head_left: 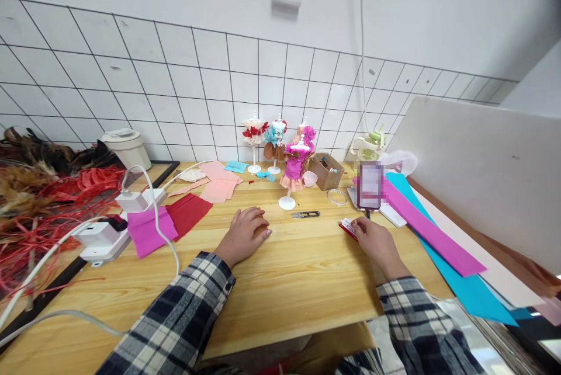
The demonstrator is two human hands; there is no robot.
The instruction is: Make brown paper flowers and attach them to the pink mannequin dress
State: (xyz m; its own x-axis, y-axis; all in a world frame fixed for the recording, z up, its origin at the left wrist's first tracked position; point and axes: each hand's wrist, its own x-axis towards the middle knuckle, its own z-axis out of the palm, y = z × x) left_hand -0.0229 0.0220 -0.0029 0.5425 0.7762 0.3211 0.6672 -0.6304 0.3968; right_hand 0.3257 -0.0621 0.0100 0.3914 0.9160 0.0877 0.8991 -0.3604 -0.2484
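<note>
My left hand (246,236) rests palm down on the wooden table, its fingers loosely bent and nothing seen in them. With its fingertips my right hand (377,242) grips the near end of a small red-and-white packet (347,226) at the table surface; what the packet holds is too small to read. Beyond and between the hands lie black thread snips (305,214). Behind them stands a small dress-form stand in a magenta and peach paper dress (297,165). Three more dressed forms stand at the back, including a blue-and-brown one (274,136) and a cream-and-red one (254,132).
Magenta paper (151,232), red paper (189,214) and peach paper (219,182) lie left, near power strips (105,242) with cables. A cardboard box (328,173), a clear ring (337,197) and a propped phone (370,185) stand right, beside long paper strips (438,235).
</note>
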